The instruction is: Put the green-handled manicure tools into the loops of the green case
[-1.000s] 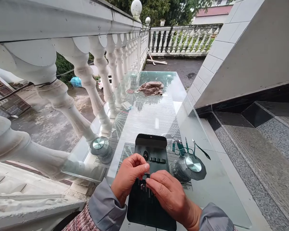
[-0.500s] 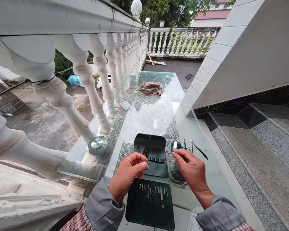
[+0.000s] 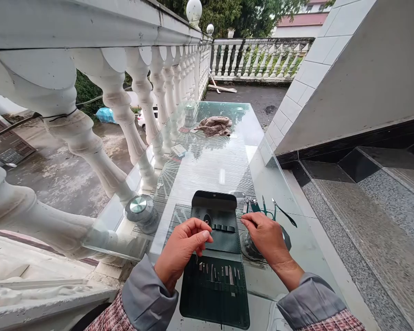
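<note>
Half a second on, the right hand (image 3: 267, 243) has edged a little leftward, towards the case's side, while the left hand (image 3: 179, 253) has barely shifted. Nearest are the grey sleeves (image 3: 152, 294), then the hands, apart from each other: the left is loosely curled above the fold of the dark green case (image 3: 212, 308), thumb close to the index finger, and the right has thumb and fingertips drawn together just beside the case's upper panel. Whether either pinches anything is hidden. If something slim is in those fingertips, a loose grip could let it drop. The case lies open on the glass table (image 3: 217, 161), its long axis running away from the person, lower panel nearest, flap at the far end. Small metal tools (image 3: 212, 273) stand in a row across the lower panel, tips pointing towards the fold; a trailing cuff could catch one. Beyond them, the elastic loops (image 3: 223, 228) run crosswise on the upper panel. Just past the right fingertips lie clippers (image 3: 255, 205), scissors (image 3: 263, 201) with blades pointing away, and nippers (image 3: 286, 215) slanting, handles to the right; a careless knuckle could send these skating over smooth glass. Farthest on the tabletop, a crumpled brown cloth (image 3: 214, 125).
</note>
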Demonstrator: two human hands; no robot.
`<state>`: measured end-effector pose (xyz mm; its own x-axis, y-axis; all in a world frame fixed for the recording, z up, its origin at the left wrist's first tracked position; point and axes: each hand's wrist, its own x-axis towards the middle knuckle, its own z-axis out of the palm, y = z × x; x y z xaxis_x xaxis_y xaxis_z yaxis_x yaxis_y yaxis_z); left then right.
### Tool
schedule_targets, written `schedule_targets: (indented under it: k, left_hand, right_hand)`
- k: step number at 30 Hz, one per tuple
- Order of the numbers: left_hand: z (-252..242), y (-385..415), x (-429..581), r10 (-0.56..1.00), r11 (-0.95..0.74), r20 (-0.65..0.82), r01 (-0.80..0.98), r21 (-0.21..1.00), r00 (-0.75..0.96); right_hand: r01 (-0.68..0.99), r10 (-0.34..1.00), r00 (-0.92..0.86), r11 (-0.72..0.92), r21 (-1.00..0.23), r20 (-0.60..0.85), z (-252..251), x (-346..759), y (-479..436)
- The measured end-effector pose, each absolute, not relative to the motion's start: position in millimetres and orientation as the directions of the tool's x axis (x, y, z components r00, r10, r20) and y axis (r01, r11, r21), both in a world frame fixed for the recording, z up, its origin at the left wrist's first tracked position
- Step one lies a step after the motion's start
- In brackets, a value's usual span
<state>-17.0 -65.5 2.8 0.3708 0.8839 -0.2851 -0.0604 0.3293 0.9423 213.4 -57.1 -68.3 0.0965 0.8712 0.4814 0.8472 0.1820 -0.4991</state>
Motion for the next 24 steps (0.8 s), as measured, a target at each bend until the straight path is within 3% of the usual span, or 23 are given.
schedule_targets:
  k: [12, 24]
  left_hand:
    - [2.5, -64.1, -16.2, 0.883, 0.323, -0.277, -0.062, 0.944, 0.379]
    - [3.3, -63.9, -18.5, 0.888, 0.323, -0.273, -0.079, 0.943, 0.371]
  right_hand:
    - [0.859, 0.865, 0.015, 0.245, -0.449, 0.502, -67.6, 211.3, -53.1]
    - [0.888, 0.853, 0.057, 0.195, -0.416, 0.519, -68.4, 216.7, -47.3]
